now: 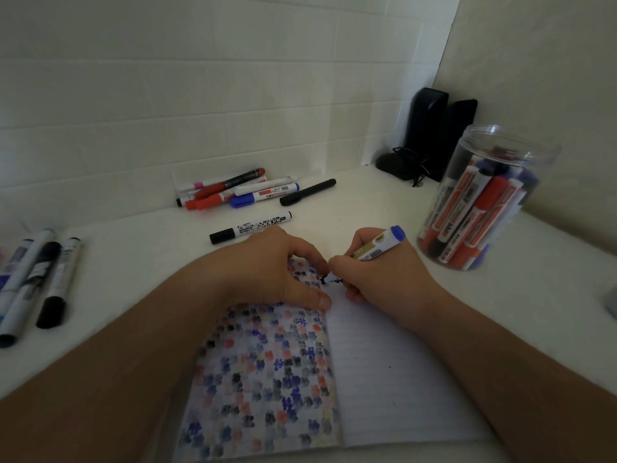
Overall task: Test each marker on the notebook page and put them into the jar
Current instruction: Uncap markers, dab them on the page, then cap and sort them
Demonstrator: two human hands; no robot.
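Observation:
An open notebook [384,379] lies in front of me; its left page is covered with coloured ink blots, its right page is lined and nearly blank. My right hand [374,279] grips a white marker [384,243] with a blue end, tip down on the top of the right page beside a small dark mark. My left hand [280,269] rests on the top of the left page, fingers curled and thumb flat, holding the page down. A clear plastic jar [484,202] with several red, blue and black markers stands at the right.
A pile of loose markers [240,192] lies at the back by the wall, with a black marker [307,192] and a black-capped one [250,227] nearer. Three more markers [36,279] lie at the left edge. Two black speakers [434,135] stand in the corner.

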